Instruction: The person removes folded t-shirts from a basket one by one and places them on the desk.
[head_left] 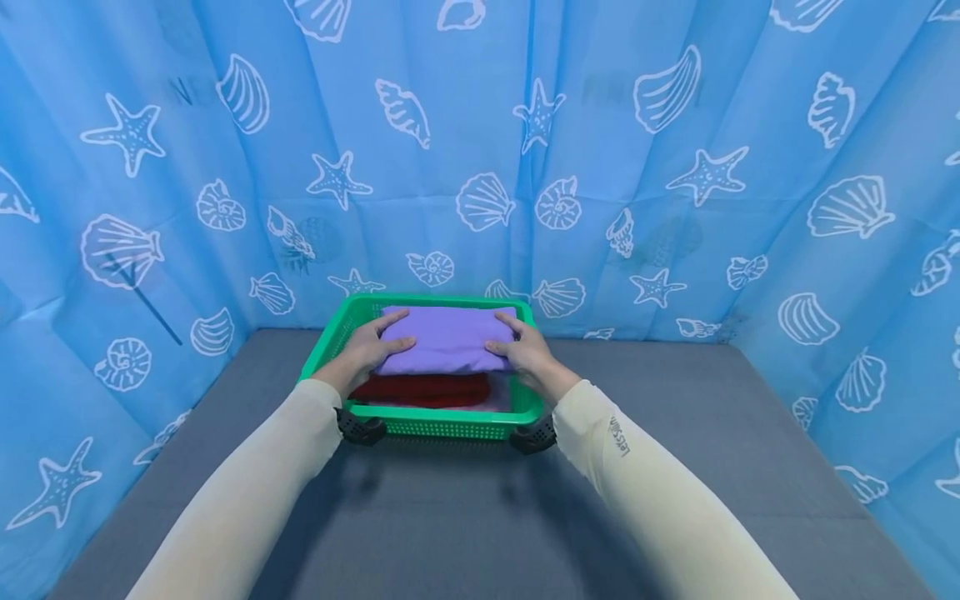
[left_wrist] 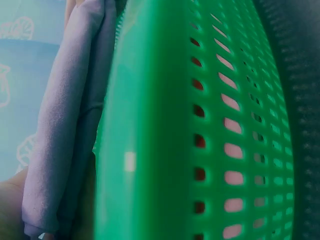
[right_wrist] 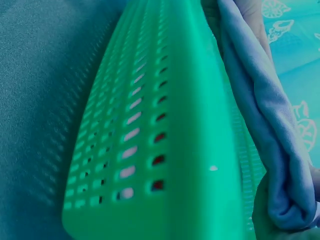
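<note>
A folded purple cloth (head_left: 450,337) is held level between both hands, over the green plastic basket (head_left: 442,411). The left hand (head_left: 363,348) grips its left edge, thumb on top. At the opposite edge, the right hand (head_left: 531,352) grips it the same way. Beneath lies a folded dark red cloth (head_left: 423,389), with a pale pink cloth (head_left: 495,396) under and beside it. In the left wrist view the folded edge of the purple cloth (left_wrist: 60,120) stands beside the basket rim; the right wrist view shows its layered folds (right_wrist: 270,110). The fingers under the cloth are mostly hidden.
The basket stands on a grey cloth-covered surface (head_left: 450,525), near its back edge. A blue curtain (head_left: 435,183) with white shells and starfish hangs behind and along both sides. Black wrist devices (head_left: 362,427) sit close to the basket's front rim.
</note>
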